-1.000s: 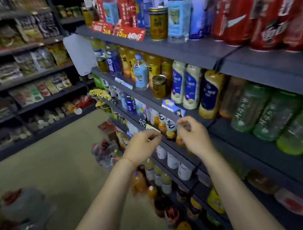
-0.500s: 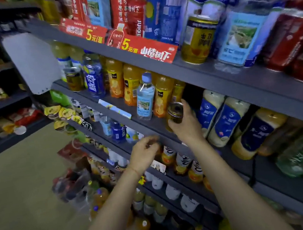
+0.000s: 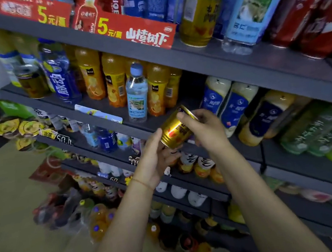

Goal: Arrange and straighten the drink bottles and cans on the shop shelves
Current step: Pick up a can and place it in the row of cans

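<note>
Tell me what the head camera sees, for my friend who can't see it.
Two hands hold a tilted gold can in front of shop shelves full of drinks; the right hand grips its top, the left hand its bottom.

Two bare forearms, no sleeves in view, thin orange-red string bracelet [image 3: 141,182] around the left wrist

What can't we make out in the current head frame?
- Gold can: label text blurred and partly covered by the right hand and left hand.
- Red cans, head view: cut off by the right edge.
- Bottom-shelf bottles: motion blur, labels unreadable.
- Shelf price tags: digits too small and blurred.
</note>
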Available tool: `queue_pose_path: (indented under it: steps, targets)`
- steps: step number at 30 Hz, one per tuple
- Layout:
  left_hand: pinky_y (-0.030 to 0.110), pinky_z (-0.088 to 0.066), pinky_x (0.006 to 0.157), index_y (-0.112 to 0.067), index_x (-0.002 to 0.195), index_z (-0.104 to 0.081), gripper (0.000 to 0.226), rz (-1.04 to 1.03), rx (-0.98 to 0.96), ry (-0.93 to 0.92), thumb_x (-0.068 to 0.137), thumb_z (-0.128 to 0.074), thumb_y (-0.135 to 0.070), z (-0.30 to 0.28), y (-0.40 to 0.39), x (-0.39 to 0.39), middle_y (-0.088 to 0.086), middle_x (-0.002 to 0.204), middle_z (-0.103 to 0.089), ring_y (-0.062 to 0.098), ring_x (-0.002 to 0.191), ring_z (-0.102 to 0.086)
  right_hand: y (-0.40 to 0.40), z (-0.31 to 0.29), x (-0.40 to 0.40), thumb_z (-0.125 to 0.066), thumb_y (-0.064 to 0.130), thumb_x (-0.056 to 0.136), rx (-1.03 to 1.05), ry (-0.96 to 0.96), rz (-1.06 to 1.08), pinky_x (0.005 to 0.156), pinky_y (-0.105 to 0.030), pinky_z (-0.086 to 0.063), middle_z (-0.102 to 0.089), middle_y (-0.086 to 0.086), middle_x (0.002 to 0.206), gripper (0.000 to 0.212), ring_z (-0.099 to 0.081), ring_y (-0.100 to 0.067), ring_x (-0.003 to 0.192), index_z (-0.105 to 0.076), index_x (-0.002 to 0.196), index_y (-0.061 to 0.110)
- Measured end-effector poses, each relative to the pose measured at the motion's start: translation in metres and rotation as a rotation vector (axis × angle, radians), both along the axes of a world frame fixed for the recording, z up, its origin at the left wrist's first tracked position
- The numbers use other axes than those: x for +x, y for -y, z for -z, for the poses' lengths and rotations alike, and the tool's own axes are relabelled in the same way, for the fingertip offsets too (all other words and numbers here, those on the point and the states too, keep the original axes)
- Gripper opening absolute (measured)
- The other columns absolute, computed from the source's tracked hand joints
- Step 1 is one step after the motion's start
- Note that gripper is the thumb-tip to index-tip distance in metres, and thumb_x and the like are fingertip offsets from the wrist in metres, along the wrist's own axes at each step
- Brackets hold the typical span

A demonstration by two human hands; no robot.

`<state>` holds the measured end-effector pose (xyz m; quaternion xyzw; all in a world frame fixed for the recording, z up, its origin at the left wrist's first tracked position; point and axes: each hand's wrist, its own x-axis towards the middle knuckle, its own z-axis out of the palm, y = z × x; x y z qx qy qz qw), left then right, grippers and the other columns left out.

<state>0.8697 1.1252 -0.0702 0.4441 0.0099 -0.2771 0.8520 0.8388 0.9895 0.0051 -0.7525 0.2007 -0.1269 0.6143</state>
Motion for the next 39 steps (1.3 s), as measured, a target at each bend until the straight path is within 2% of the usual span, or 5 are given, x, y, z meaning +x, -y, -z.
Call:
queue_pose_path:
  steps: [4, 18, 25, 30, 39]
  targets:
    - [0.034, -0.059, 0.076, -0.01, 0.126, -0.052, 0.057, 0.017, -0.027, 0.099, 0.08, -0.07, -0.04, -0.013, 0.034, -0.039, 0.014, 0.119, -0.067, 0.023, 0.098, -0.07, 0.035, -0.011, -0.053, -0.07, 0.051, 0.083, 0.036, -0.009, -0.002, 0.039, -0.02, -0.037, -0.061, -0.002, 0.081, 0.045, -0.047, -0.005, 0.04, -0.061, 0.109, 0.015]
    - [0.032, -0.058, 0.076, -0.01, 0.123, -0.056, 0.04, 0.093, -0.288, 0.278, 0.088, -0.061, -0.03, -0.136, 0.261, -0.285, 0.012, 0.113, -0.067, 0.024, 0.097, -0.065, 0.247, -0.105, -0.334, -0.079, 0.017, 0.081, -0.02, 0.431, -0.066, 0.047, -0.027, -0.047, -0.065, 0.0, 0.081, 0.034, -0.056, -0.017, 0.057, -0.06, 0.109, 0.012]
    - [0.038, -0.056, 0.083, -0.019, 0.129, -0.061, 0.036, 0.071, 0.055, 0.628, 0.102, -0.043, -0.034, -0.213, 0.358, -0.343, 0.004, 0.12, -0.07, 0.021, 0.104, -0.069, 0.338, -0.166, -0.399, -0.088, 0.023, 0.071, -0.205, 0.64, 0.119, 0.086, -0.028, -0.056, -0.068, 0.009, 0.107, 0.048, -0.065, -0.004, 0.099, -0.061, 0.11, 0.025]
    - [0.033, -0.054, 0.069, -0.026, 0.101, -0.065, 0.016, -0.033, 0.213, 0.817, 0.099, -0.051, -0.019, -0.248, 0.411, -0.349, -0.005, 0.099, -0.072, 0.018, 0.093, -0.07, 0.401, -0.196, -0.407, -0.089, 0.028, 0.069, -0.305, 0.716, 0.261, 0.089, -0.033, -0.056, -0.066, 0.007, 0.112, 0.058, -0.064, -0.009, 0.101, -0.059, 0.118, 0.021]
    - [0.031, -0.038, 0.104, -0.022, 0.107, -0.066, 0.024, -0.299, 0.491, 1.403, 0.084, -0.058, -0.023, -0.258, 0.515, -0.342, -0.005, 0.113, -0.054, 0.018, 0.116, -0.051, 0.502, -0.243, -0.417, -0.089, 0.034, 0.066, -0.47, 0.72, 0.467, 0.091, -0.032, -0.051, -0.057, 0.022, 0.102, 0.057, -0.056, 0.003, 0.097, -0.053, 0.111, 0.032]
